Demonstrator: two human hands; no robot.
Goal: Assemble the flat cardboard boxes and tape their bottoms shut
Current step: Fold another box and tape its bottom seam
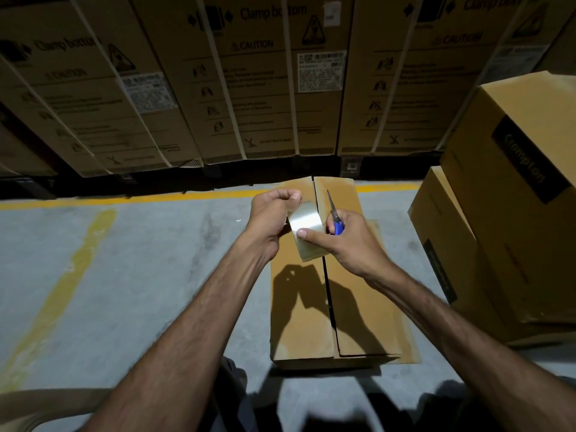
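A long brown cardboard box (304, 310) lies on the floor in front of me, its two flaps folded shut with an open seam down the middle. Above its far half I hold a strip of clear tape (307, 226) between both hands. My left hand (269, 219) pinches the strip's upper end. My right hand (346, 238) presses its thumb on the strip's middle and also grips blue-handled scissors (335, 213), blades pointing away from me. The strip's lower end hangs free just above the box.
Stacked brown boxes (505, 213) with a dark printed label stand close on the right. A wall of large strapped cartons (249, 88) rises behind a yellow floor line (124, 199). Grey concrete floor (140, 260) spreads to the left. A flat cardboard edge (40, 406) shows at bottom left.
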